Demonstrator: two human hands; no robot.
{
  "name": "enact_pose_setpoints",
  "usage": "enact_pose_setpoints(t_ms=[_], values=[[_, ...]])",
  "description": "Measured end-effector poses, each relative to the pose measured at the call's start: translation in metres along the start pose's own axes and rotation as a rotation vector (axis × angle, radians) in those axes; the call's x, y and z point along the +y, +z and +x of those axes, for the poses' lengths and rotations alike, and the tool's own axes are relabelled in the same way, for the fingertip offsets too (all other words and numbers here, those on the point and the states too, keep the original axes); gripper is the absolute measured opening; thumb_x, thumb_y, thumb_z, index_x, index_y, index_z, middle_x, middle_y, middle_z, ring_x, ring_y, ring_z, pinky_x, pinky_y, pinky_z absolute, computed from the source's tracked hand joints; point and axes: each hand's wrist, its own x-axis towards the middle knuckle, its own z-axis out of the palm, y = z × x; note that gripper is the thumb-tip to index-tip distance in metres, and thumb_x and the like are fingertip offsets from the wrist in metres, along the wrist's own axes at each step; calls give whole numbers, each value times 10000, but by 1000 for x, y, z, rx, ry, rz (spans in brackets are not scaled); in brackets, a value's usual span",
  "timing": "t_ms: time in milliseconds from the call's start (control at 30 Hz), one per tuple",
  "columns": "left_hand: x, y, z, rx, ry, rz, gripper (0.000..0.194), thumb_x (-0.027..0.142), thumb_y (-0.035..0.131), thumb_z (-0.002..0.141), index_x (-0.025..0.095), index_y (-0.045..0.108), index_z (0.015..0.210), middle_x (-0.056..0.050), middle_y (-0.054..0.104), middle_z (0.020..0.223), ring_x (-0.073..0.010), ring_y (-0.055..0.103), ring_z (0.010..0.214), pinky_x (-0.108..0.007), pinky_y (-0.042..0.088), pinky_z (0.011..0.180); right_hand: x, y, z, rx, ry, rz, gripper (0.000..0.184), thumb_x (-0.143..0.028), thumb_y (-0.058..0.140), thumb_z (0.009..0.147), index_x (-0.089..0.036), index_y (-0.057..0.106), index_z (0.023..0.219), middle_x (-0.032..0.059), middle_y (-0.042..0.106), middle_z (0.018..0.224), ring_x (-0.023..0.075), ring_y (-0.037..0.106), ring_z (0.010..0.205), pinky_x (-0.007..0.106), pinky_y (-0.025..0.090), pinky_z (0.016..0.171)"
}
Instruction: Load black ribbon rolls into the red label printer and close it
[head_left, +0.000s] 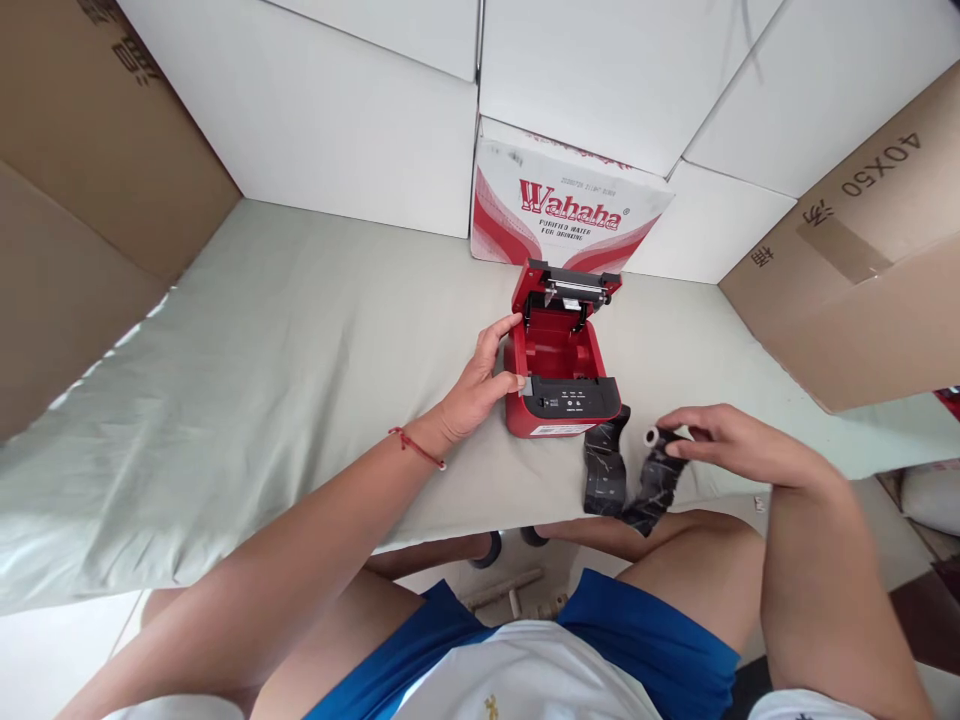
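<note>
A small red label printer (556, 345) with a black front panel stands on the cloth-covered table, its lid raised and its inner bay exposed. My left hand (482, 382) grips the printer's left side, thumb at the front corner and fingers along the wall. To the right of the printer, my right hand (705, 438) pinches a roll of black labels (660, 470) with a white core showing at its end. A loose strip from the roll hangs down in a curve and runs back up beside the printer's front right corner.
A white and red Wahaha carton (562, 205) stands right behind the printer, against stacked white boxes (360, 120). Brown cardboard boxes flank the table at left (97, 200) and right (855, 240). The pale green cloth (300, 330) has wrinkles. My legs are below the table's front edge.
</note>
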Motion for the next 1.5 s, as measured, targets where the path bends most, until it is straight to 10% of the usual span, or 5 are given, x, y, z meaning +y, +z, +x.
enact_pose_setpoints(t_ms=[200, 533, 933, 1267, 1500], values=[[6, 0, -1, -15, -12, 27, 911, 372, 737, 865, 382, 418, 1719, -41, 390, 1830, -397, 320, 1743, -671, 155, 1506, -76, -47, -27, -102, -368, 41, 535, -658, 652, 1043, -206, 810, 1283, 95, 793, 1181, 134, 726, 946, 228, 559, 816], [5, -1, 1, -39, 21, 149, 926, 371, 715, 901, 344, 343, 1748, -96, 360, 1840, -398, 284, 1762, -678, 217, 1484, -178, -29, 86, 144, -211, -349, 276, -284, 603, 1065, -179, 805, 1221, 45, 803, 1168, 127, 670, 947, 255, 453, 833], [49, 31, -23, 124, 934, 793, 461, 343, 653, 922, 245, 659, 1372, -112, 753, 1238, -337, 681, 1327, -593, 563, 1173, -191, -24, 117, -24, -153, -531, 208, -282, 690, 1046, -155, 810, 1158, 72, 788, 1077, 153, 691, 937, 281, 527, 887], [59, 42, -29, 113, 984, 877, 280, 186, 638, 787, 245, 689, 1055, -50, 773, 1040, -260, 699, 1189, -480, 566, 1095, -170, -30, 91, 951, -528, -124, 455, -508, 484, 1163, -205, 809, 1262, 87, 797, 1316, 220, 733, 1250, 396, 553, 1170], [50, 40, -32, 90, 941, 867, 278, 250, 666, 781, 303, 706, 1051, -68, 754, 1197, -302, 658, 1339, -555, 541, 1198, -139, -1, 98, 884, -479, -129, 642, -617, 343, 1185, -187, 792, 1342, 121, 795, 1341, 226, 733, 1261, 445, 535, 1246]])
